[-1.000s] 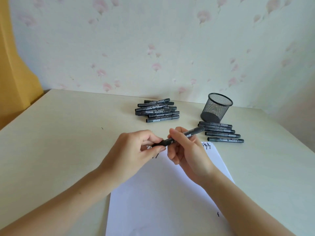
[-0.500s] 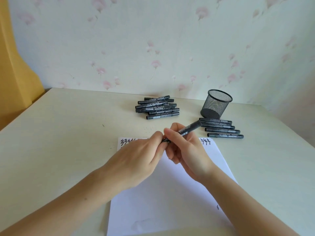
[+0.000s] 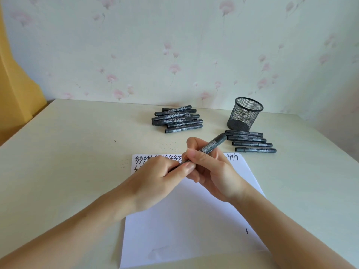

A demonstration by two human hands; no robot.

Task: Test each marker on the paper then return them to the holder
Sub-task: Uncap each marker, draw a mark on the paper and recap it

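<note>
The two hands have come closer together since a second ago, and the cap end that showed between them then is now hidden inside the left fingers. Nearest to us lies the white sheet of paper (image 3: 186,226) on the pale cream table (image 3: 68,162), with rows of little black zigzag marks (image 3: 155,159) along its far edge. Above the paper, the left hand (image 3: 157,177) is curled shut around the near end of the black marker with a barcode label (image 3: 211,145). The right hand (image 3: 211,169) pinches the middle of the same marker, and the far end pokes up and away to the right. I think the cap is being pushed on or pulled off, but the frames do not show which. To do it well, both hands should hold tight and move straight along the pen, not bend it. Keep the tip away from skin and table. Farther back on the right, a row of five black markers (image 3: 250,141) lies flat, just in front of the round black wire-mesh holder (image 3: 245,114), which looks empty. Farther left sits a loose pile of black markers (image 3: 177,119). None are in the holder yet, so there is much left to do.
</note>
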